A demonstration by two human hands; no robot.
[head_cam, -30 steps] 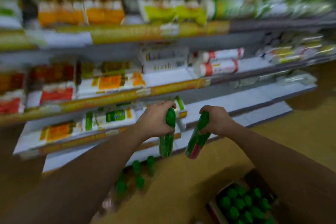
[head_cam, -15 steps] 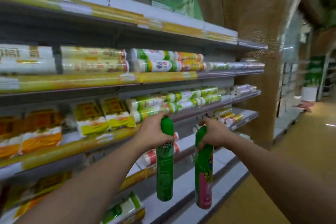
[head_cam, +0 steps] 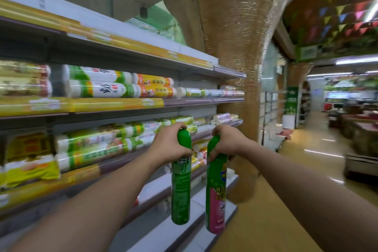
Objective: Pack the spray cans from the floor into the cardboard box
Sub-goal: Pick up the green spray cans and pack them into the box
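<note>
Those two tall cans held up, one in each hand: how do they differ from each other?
The left can shows an all-green side with fine print; the right can shows a pink lower half and a blue badge. The right can hangs slightly lower in the picture than the left can. Both are slim, green-capped and gripped at the top, by the left hand and right hand, bases down.

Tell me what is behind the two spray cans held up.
Behind the all-green can in the left hand and the pink-labelled can in the right hand stand store shelves with wrapped rolls. What sits directly behind the cans is covered.
</note>
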